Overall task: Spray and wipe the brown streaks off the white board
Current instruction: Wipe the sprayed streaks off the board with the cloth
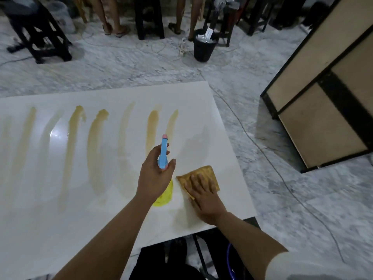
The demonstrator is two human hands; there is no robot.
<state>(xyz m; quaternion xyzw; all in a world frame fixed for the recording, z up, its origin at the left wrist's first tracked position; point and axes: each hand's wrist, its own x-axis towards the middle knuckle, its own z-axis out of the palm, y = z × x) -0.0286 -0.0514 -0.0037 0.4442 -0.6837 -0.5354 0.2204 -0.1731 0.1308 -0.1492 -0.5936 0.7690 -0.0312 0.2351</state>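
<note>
A large white board [60, 229] lies flat in front of me, crossed by several brown streaks [71, 142] that run from far to near. My left hand [154, 174] grips a spray bottle [163, 152] with a blue head, a pink nozzle tip and a yellow body, held above the board and pointing away from me. My right hand [203, 197] lies flat, palm down, on a yellow-brown cloth [205, 172] near the board's right edge. The patch of board beyond the cloth looks damp and faintly smeared.
A beige cabinet with black edges [327, 93] stands on the marble floor to the right. A black bin [203, 46], dark stools [42, 37] and people's legs line the back. Cables trail across the floor beside the board's right edge.
</note>
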